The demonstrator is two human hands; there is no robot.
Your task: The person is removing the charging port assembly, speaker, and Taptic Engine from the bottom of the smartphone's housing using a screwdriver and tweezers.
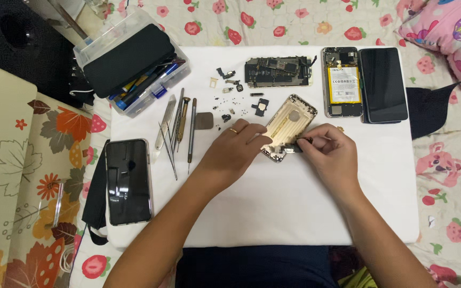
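— Hands, both over the gold phone shell (288,124), which lies tilted on the white board (273,208), just in front of the circuit board (277,72). Why is the shell held that way?

— I press my left hand (237,149) down on its near-left edge, fingers curled loosely, not gripping around it, a ring on one finger. As I judge it, that keeps the shell from sliding. My right hand (331,152) is nearly closed: thumb and fingertips pinch a small dark part (296,145) at the shell's lower corner. Whether the part is seated or loose, I cannot tell.

— And the layout around it?

— Small screws and brackets (233,96) lie spread beyond my left hand, apart from one another, probably so none gets lost. Screwdrivers and tweezers (180,128) lie side by side to the left, handles toward me. A dark phone (128,181) rests face up at the far left; an opened phone with its battery showing (342,82) and a black screen (383,84) sit at the top right, touching. A clear tool box (134,64) stands at the board's far-left corner.
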